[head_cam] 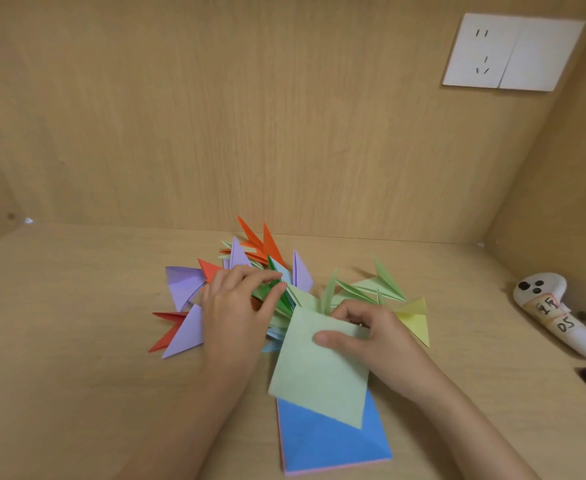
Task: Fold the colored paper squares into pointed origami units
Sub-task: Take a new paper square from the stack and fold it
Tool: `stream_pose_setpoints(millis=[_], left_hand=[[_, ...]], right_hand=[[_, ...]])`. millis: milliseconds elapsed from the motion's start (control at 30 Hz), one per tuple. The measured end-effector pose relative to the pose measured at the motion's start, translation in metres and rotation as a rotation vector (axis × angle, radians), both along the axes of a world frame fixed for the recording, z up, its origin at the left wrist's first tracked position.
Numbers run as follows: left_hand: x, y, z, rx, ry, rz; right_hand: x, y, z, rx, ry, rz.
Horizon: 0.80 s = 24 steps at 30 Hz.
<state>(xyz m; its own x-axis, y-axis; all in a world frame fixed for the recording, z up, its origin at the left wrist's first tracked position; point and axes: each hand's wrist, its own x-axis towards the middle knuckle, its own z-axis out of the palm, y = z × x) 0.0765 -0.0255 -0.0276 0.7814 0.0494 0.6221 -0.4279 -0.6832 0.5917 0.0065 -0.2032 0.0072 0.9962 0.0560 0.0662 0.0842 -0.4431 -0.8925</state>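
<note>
— Far along?
— Right hand (364, 337) pinching a pale green square (319, 379), unfolded, over the stack (333, 445) at the worktop's (77, 323) near edge. Left hand (232, 306) pinching a dark green unit (267, 291) in the pile (184, 282) toward the back.
— Remaining?
— Probably that whole stack.

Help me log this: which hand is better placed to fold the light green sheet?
Probably the right hand: it pinches the light green sheet, thumb on top. The left hand pinches a dark green unit in the folded pile.
</note>
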Motion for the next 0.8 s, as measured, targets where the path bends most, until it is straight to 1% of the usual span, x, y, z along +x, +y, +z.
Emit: stream_pose_setpoints(millis=[100,233,300,367,433,500,600,667,733,800], left_hand=[[-0.008,-0.003,0.01,-0.154,0.011,-0.121],[-0.023,-0.008,0.022,-0.181,-0.068,-0.244],[-0.029,-0.012,0.026,-0.217,-0.019,-0.339],[-0.032,-0.014,0.028,-0.275,0.088,-0.417],[-0.034,-0.015,0.027,-0.301,0.183,-0.456],[-0.035,-0.016,0.026,-0.301,0.209,-0.471],[-0.034,-0.017,0.028,-0.373,0.237,-0.457],[-0.031,-0.016,0.028,-0.462,0.272,-0.446],[-0.028,-0.014,0.029,-0.545,0.325,-0.446],[-0.027,-0.012,0.03,-0.606,0.38,-0.448]], right_hand=[[0.002,-0.003,0.001,0.127,-0.06,-0.087],[0.003,-0.005,0.002,0.291,-0.083,-0.155],[0.003,-0.004,0.003,0.351,-0.095,-0.17],[0.003,-0.003,0.004,0.395,-0.095,-0.17],[0.003,-0.003,0.004,0.42,-0.093,-0.169],[0.003,-0.002,0.003,0.419,-0.115,-0.167],[0.003,-0.002,0.004,0.347,-0.241,-0.155],[0.002,-0.006,0.006,0.254,-0.332,-0.066],[0.001,-0.008,0.007,0.112,-0.359,0.087],[0.001,-0.009,0.004,-0.111,-0.369,0.198]])
